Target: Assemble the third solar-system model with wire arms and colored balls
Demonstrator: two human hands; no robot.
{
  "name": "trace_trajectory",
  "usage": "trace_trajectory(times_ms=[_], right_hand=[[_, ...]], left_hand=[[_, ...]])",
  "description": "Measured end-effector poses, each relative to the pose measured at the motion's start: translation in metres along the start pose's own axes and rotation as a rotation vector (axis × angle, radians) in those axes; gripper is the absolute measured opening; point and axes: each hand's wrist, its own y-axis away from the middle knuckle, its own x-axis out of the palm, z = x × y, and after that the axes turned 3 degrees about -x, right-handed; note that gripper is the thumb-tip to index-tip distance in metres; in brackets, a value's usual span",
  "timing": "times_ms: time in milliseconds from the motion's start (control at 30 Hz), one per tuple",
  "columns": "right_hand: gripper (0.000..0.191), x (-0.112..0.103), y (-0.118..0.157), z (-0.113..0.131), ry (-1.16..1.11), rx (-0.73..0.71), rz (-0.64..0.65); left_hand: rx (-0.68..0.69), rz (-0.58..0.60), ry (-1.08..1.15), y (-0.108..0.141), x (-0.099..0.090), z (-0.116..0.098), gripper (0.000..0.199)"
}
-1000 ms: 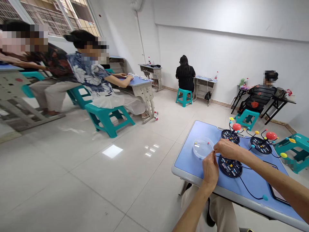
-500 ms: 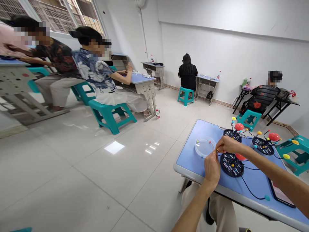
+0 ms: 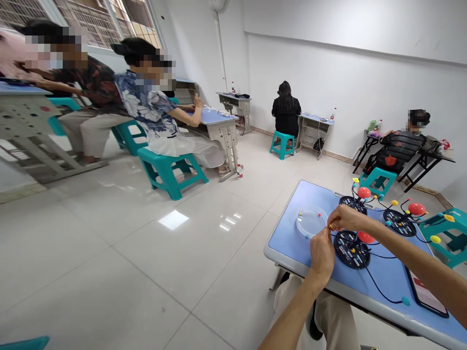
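Note:
My left hand (image 3: 322, 255) and my right hand (image 3: 346, 218) meet fingertip to fingertip above the blue table top (image 3: 292, 248). Between them they pinch a thin black wire with a small yellow bead (image 3: 330, 226). A clear round plastic dish (image 3: 310, 223) lies just left of the fingertips. Below my right hand sits a round black base (image 3: 352, 250) with wires and a red ball (image 3: 366, 237). Two similar bases (image 3: 399, 222) (image 3: 352, 203) stand farther back, each with a red ball on wires.
A phone (image 3: 426, 297) lies at the table's right edge, and a wire ending in a teal bead (image 3: 405, 301) trails near it. A teal stool (image 3: 443, 233) stands beyond the table. Several people sit at desks across the tiled room.
The view has drifted slightly, so the table sits farther right. A red ball now shows beside my right wrist. My fingertips stay together on the wire.

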Motion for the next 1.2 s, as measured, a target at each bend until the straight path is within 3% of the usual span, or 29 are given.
trace_trajectory(times_ms=[333, 500, 667, 900, 1200], right_hand=[[0.019, 0.004, 0.01, 0.015, 0.286, -0.102, -0.076], [0.024, 0.011, 0.014, 0.017, 0.457, -0.182, -0.047], [0.03, 0.019, 0.019, 0.019, 0.779, -0.284, 0.007], [0.023, 0.02, 0.021, 0.022, 0.77, -0.108, -0.005], [0.022, 0.02, 0.02, 0.024, 0.576, -0.065, -0.069]], left_hand=[[0.002, 0.001, -0.037, -0.001, -0.004, -0.003, 0.029], [0.023, -0.004, -0.007, 0.0, -0.004, -0.002, 0.029], [0.051, -0.039, 0.048, 0.002, -0.002, -0.001, 0.028], [0.079, -0.07, 0.058, 0.006, 0.006, 0.005, 0.028], [0.113, -0.051, 0.066, 0.005, 0.003, 0.01, 0.027]])
